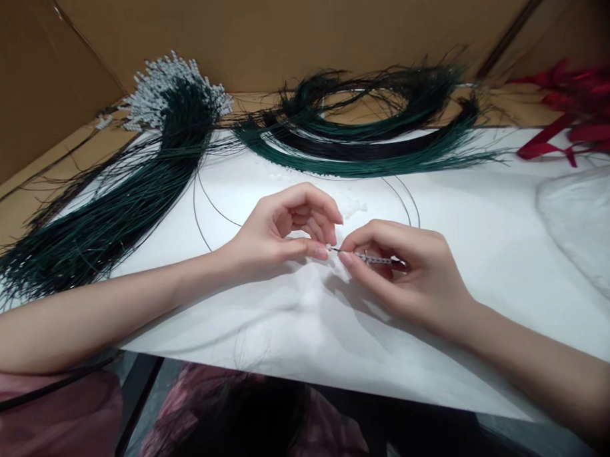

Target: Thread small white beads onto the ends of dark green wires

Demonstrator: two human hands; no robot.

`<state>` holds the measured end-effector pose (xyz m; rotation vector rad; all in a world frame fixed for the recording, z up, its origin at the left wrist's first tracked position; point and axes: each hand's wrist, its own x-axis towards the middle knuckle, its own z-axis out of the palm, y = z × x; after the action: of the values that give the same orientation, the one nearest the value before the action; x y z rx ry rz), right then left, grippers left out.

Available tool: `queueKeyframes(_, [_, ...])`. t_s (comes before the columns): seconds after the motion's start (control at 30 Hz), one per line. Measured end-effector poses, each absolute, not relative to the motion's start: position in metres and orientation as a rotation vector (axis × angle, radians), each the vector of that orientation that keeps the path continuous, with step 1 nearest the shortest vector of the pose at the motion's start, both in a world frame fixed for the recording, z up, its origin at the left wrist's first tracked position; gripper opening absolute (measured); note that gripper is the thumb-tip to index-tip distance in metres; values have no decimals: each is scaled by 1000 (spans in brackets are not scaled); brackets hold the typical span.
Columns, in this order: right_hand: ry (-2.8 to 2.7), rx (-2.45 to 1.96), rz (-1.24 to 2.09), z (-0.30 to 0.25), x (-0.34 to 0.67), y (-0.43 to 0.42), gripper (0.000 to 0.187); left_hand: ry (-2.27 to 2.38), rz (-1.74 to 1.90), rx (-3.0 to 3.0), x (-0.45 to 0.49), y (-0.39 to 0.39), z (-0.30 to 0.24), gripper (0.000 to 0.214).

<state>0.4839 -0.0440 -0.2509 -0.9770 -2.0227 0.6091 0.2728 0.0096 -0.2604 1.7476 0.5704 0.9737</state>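
Observation:
At the middle of the white work surface [485, 215], my right hand [414, 265] pinches a thin dark wire between thumb and forefinger. A row of small white beads [374, 259] sits on this wire, partly hidden under the right fingers. My left hand [285, 228] is close by on the left, its thumb and a curled finger closed on a small white bead [329, 247] at the wire's tip. The left forefinger arches above, apart from the thumb. Fine dark wire loops show behind both hands.
A thick bundle of dark green wires [151, 190] with white beaded ends [174, 90] lies at left. More green wires [347, 164] curve across the back. Red ribbon [589, 122] lies at far right, above a clear plastic bag [585, 218]. Cardboard walls [272, 34] stand behind.

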Motion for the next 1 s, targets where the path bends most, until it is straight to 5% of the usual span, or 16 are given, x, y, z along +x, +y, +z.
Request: queueKeyframes(1.0, [-2003,-985,638,-250,483,-44,11,575,1101,1864,277,1,-262,35])
